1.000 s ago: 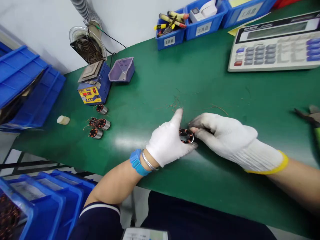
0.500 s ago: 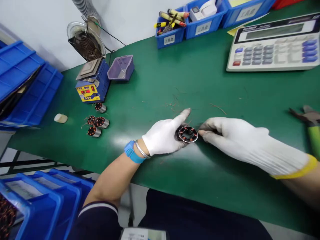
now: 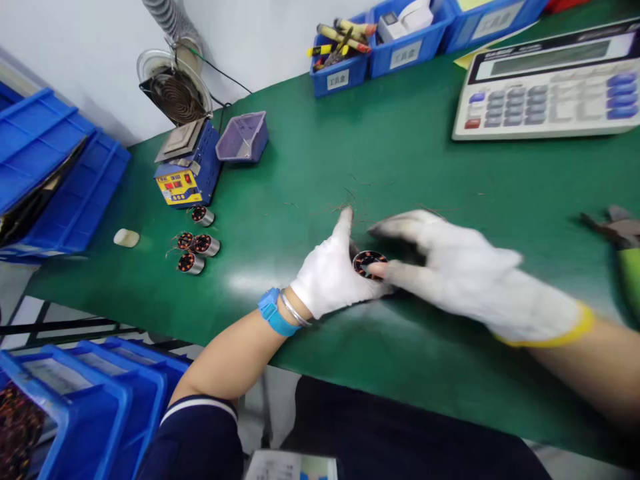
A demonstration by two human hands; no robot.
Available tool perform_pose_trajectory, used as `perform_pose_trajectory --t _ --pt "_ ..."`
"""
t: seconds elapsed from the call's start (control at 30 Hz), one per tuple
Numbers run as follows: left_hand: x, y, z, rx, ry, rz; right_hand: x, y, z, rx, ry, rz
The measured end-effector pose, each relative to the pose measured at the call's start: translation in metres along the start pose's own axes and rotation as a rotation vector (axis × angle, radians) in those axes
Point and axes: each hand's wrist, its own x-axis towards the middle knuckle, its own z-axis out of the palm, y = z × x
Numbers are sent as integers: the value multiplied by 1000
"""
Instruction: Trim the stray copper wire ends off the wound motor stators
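My left hand (image 3: 330, 273), in a white glove, is closed around a motor stator (image 3: 358, 267), a round metal ring with copper windings inside. Its thumb points up and away from the ring. My right hand (image 3: 440, 260), also gloved and blurred by motion, is at the stator's right side with thumb and fingers spread. The right thumb tip overlaps the stator's top opening; whether it presses on it I cannot tell. Several more stators (image 3: 206, 245) stand in a group on the green table (image 3: 300, 187) to the left, some with loose wire ends.
Thin wire scraps (image 3: 350, 197) lie beyond my hands. Pliers (image 3: 620, 233) and a large calculator (image 3: 545, 100) are at the right. A blue soldering pot unit (image 3: 187, 180), a purple tray (image 3: 243, 138) and a white cap (image 3: 126, 238) are at the left. Blue tool boxes (image 3: 337, 80) line the back.
My right hand has opened from a pinch beside the stator and moved left over it. My left thumb has swung up and away, with the stator still in that hand.
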Motion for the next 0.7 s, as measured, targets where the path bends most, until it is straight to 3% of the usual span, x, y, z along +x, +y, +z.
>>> perform_pose_trajectory --t 0.1,0.2,0.33,0.57,0.63,0.7 --pt "0 3 3 38 3 10 3 -15 17 72 40 -100" --pt "-2 7 -1 71 -12 41 2 -10 8 -19 56 -19" --pt "-2 6 -6 130 -28 108 -5 -2 -10 -213 -130 199" --pt "1 0 -7 303 -11 235 -16 -11 -11 -384 -493 208" --pt "1 1 -9 333 -18 219 -18 -11 -13 -446 -505 220" --pt "2 0 -11 347 -36 191 -21 -8 -14 -456 -426 159"
